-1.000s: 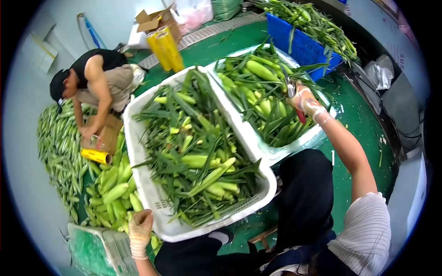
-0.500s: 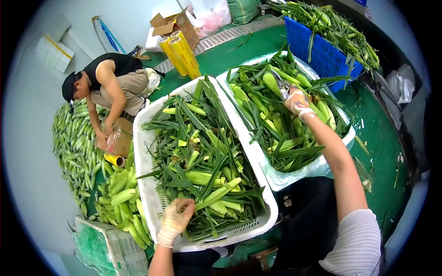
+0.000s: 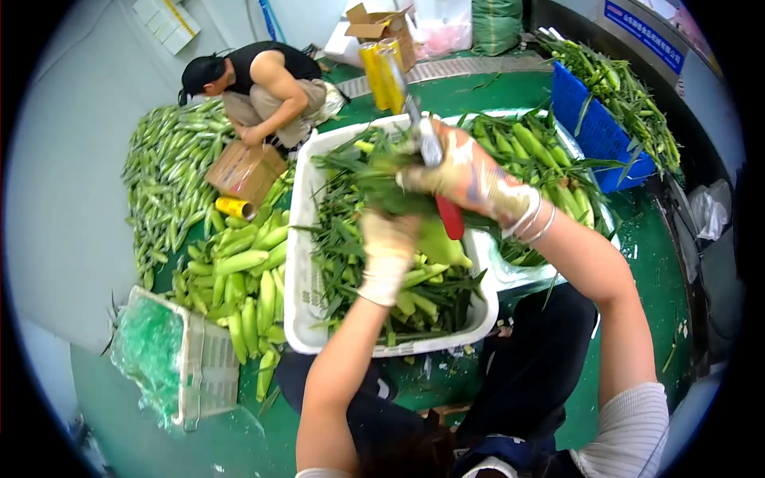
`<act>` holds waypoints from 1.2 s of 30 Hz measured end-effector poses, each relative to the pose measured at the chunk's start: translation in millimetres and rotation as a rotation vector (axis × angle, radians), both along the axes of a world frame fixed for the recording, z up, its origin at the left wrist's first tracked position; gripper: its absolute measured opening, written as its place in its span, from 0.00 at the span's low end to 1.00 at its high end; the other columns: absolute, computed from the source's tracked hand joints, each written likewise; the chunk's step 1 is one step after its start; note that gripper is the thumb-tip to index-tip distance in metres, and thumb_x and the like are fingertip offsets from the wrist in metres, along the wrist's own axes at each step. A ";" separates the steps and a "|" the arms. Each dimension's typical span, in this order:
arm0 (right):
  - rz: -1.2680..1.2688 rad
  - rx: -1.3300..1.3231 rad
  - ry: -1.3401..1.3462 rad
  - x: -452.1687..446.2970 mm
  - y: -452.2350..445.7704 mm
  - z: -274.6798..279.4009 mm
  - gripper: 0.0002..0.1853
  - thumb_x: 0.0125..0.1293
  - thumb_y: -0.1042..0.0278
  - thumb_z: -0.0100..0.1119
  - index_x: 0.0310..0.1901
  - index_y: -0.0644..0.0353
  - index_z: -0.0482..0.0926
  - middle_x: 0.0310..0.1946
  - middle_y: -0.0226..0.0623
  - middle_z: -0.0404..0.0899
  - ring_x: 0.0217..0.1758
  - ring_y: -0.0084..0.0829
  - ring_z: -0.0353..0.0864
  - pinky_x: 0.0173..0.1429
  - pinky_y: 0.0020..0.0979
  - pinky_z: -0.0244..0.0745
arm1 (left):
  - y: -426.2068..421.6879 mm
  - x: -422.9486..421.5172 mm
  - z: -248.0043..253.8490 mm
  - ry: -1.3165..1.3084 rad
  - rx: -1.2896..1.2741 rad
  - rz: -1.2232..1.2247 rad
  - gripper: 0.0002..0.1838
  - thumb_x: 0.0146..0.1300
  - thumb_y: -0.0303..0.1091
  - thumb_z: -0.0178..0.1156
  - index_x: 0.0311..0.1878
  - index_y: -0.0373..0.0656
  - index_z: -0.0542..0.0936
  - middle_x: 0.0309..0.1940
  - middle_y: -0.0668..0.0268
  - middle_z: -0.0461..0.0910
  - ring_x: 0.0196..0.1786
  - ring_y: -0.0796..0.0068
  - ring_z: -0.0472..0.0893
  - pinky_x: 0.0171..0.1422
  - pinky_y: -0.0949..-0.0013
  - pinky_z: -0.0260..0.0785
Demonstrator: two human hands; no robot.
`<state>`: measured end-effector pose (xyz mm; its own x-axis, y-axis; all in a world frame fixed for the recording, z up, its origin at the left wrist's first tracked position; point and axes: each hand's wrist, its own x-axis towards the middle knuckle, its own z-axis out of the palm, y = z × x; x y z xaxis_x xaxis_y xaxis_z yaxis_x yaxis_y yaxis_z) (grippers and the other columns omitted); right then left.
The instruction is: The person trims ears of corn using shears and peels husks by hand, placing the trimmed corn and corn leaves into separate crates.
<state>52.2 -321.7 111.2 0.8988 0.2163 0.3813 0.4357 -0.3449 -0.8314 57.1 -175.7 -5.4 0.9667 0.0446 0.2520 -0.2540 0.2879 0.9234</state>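
Head view. One blue sign (image 3: 644, 33) bears white Chinese characters, too small to read surely. One ear (image 3: 440, 245), above the left of two white crates (image 3: 305, 275), slants from blurred leaves (image 3: 381, 182) at upper left to lower right. Right hand (image 3: 472, 171): closed round one shears (image 3: 431, 146). Left hand (image 3: 389, 240): against the ear, blurred; grip cannot be told.

The near basket (image 3: 362, 344) is smooth, hard plastic; the cutting tool (image 3: 431, 145), shiny metal with a smooth red handle (image 3: 450, 218); the gloves (image 3: 482, 179), matt; the box (image 3: 245, 173), cardboard; the blue crate (image 3: 586, 119), plastic; the floor (image 3: 470, 89), glossy.
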 end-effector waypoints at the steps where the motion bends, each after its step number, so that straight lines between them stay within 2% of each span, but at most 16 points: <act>1: 0.076 0.147 0.081 6.3 5.0 -3.4 0.20 0.49 0.59 0.68 0.35 0.65 0.72 0.29 0.43 0.78 0.31 0.35 0.75 0.38 0.33 0.71 | 36.1 7.4 -7.6 0.068 -0.003 0.041 0.20 0.53 0.27 0.64 0.50 0.38 0.73 0.44 0.63 0.78 0.45 0.70 0.77 0.50 0.69 0.70; 3: -0.066 -0.066 0.028 -13.4 5.9 -0.8 0.26 0.49 0.55 0.68 0.41 0.66 0.70 0.30 0.41 0.77 0.31 0.36 0.76 0.39 0.33 0.73 | 111.9 7.6 -11.4 0.156 0.644 0.335 0.13 0.58 0.30 0.58 0.47 0.40 0.74 0.44 0.61 0.78 0.46 0.65 0.77 0.51 0.65 0.70; 5: -0.123 -0.281 0.110 -40.7 9.7 -25.1 0.31 0.48 0.52 0.69 0.46 0.66 0.67 0.31 0.42 0.76 0.33 0.37 0.77 0.42 0.33 0.74 | 175.3 19.8 -20.3 0.340 0.149 0.541 0.11 0.62 0.35 0.53 0.43 0.41 0.75 0.38 0.59 0.78 0.41 0.60 0.77 0.48 0.60 0.71; 6: -0.051 -0.346 0.245 -52.9 12.5 -48.9 0.34 0.48 0.51 0.70 0.48 0.67 0.66 0.32 0.43 0.75 0.35 0.38 0.77 0.44 0.34 0.74 | 200.6 35.2 -35.5 0.354 -0.709 0.480 0.11 0.63 0.38 0.52 0.40 0.40 0.76 0.32 0.59 0.78 0.35 0.59 0.77 0.44 0.57 0.73; 8: 0.233 -0.168 0.519 -64.7 17.7 -127.8 0.38 0.48 0.48 0.70 0.51 0.69 0.64 0.37 0.45 0.74 0.42 0.39 0.75 0.50 0.34 0.72 | 213.0 25.9 -24.9 0.233 -0.846 0.525 0.14 0.62 0.42 0.55 0.43 0.42 0.72 0.36 0.59 0.76 0.39 0.62 0.76 0.47 0.55 0.71; 10: 0.182 -0.103 0.808 -79.5 45.0 -132.3 0.22 0.53 0.60 0.68 0.44 0.59 0.68 0.37 0.35 0.73 0.43 0.27 0.73 0.51 0.28 0.70 | 225.0 29.4 -25.7 0.232 -0.904 0.553 0.15 0.61 0.45 0.56 0.43 0.44 0.71 0.35 0.61 0.74 0.39 0.64 0.75 0.47 0.55 0.71; 12: 0.269 -0.080 0.680 -66.6 58.0 -171.0 0.22 0.54 0.58 0.67 0.44 0.59 0.69 0.36 0.33 0.71 0.45 0.27 0.71 0.54 0.29 0.68 | 222.5 30.3 -26.4 0.193 -0.878 0.522 0.14 0.61 0.46 0.57 0.41 0.46 0.72 0.32 0.62 0.73 0.37 0.64 0.74 0.47 0.54 0.70; 13: 0.325 0.163 0.819 -58.6 69.8 -172.7 0.46 0.47 0.42 0.71 0.56 0.73 0.64 0.49 0.50 0.71 0.53 0.37 0.70 0.60 0.29 0.64 | 213.9 27.1 -22.5 0.177 -0.890 0.487 0.15 0.60 0.47 0.57 0.39 0.46 0.72 0.32 0.63 0.73 0.36 0.65 0.74 0.46 0.55 0.70; 17: 0.615 0.238 0.524 -25.6 76.7 -150.9 0.14 0.65 0.62 0.53 0.48 0.61 0.78 0.42 0.37 0.78 0.45 0.29 0.76 0.56 0.29 0.69 | 178.6 14.4 -19.4 0.256 -0.864 0.497 0.19 0.57 0.52 0.58 0.40 0.48 0.72 0.38 0.65 0.73 0.41 0.66 0.71 0.52 0.59 0.65; 22: 0.196 0.256 0.967 -45.8 72.3 -145.3 0.13 0.53 0.66 0.65 0.23 0.63 0.72 0.17 0.34 0.73 0.18 0.27 0.74 0.21 0.29 0.73 | 186.5 19.9 -22.7 0.204 -0.736 0.500 0.14 0.59 0.50 0.56 0.36 0.50 0.72 0.33 0.66 0.74 0.38 0.66 0.72 0.48 0.58 0.67; 26: 0.193 0.262 0.967 -41.1 46.8 -181.5 0.19 0.54 0.60 0.68 0.33 0.64 0.70 0.23 0.34 0.73 0.23 0.28 0.75 0.28 0.29 0.75 | 222.4 24.2 -16.6 0.249 -0.776 0.375 0.20 0.56 0.55 0.60 0.29 0.47 0.73 0.27 0.65 0.77 0.30 0.66 0.75 0.40 0.57 0.71; 28: 0.093 0.200 0.598 -34.4 50.2 -190.4 0.21 0.53 0.56 0.69 0.35 0.65 0.71 0.26 0.35 0.76 0.30 0.31 0.77 0.39 0.29 0.75 | 215.4 22.3 -19.5 0.228 -0.513 0.311 0.23 0.55 0.59 0.61 0.30 0.46 0.75 0.26 0.65 0.77 0.31 0.66 0.75 0.40 0.59 0.71; 29: 0.111 0.053 0.625 -28.8 53.6 -169.3 0.22 0.54 0.64 0.69 0.45 0.63 0.69 0.38 0.35 0.76 0.41 0.25 0.77 0.45 0.27 0.74 | 195.2 12.1 -7.7 0.267 -0.440 0.263 0.25 0.55 0.61 0.61 0.29 0.44 0.76 0.27 0.62 0.79 0.31 0.67 0.77 0.39 0.61 0.71; 31: 0.200 0.306 0.615 -18.3 62.2 -175.8 0.22 0.54 0.65 0.69 0.47 0.63 0.71 0.39 0.35 0.76 0.41 0.24 0.76 0.45 0.28 0.73 | 173.7 14.9 -12.7 0.302 -0.444 -0.008 0.27 0.55 0.62 0.60 0.34 0.42 0.78 0.29 0.59 0.81 0.29 0.63 0.78 0.38 0.56 0.75; 34: 0.189 0.343 0.336 -11.3 78.2 -122.7 0.19 0.55 0.66 0.68 0.46 0.61 0.76 0.40 0.31 0.79 0.42 0.26 0.77 0.51 0.30 0.72 | 132.6 0.2 -6.0 0.345 -0.336 -0.262 0.30 0.56 0.64 0.58 0.36 0.40 0.78 0.43 0.55 0.79 0.40 0.64 0.79 0.48 0.58 0.73; 36: 0.092 0.543 0.311 -4.4 88.5 -125.4 0.15 0.57 0.72 0.65 0.45 0.62 0.73 0.36 0.33 0.79 0.35 0.23 0.79 0.40 0.26 0.76 | 119.6 -3.0 -15.9 0.374 -0.311 -0.283 0.30 0.57 0.63 0.57 0.38 0.39 0.78 0.50 0.55 0.76 0.48 0.65 0.76 0.55 0.61 0.70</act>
<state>47.8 -233.2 -14.3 0.9722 0.1465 0.1824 0.1534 0.1891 -0.9699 54.0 -56.0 -21.3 0.9727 -0.2124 -0.0933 0.2009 0.5701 0.7967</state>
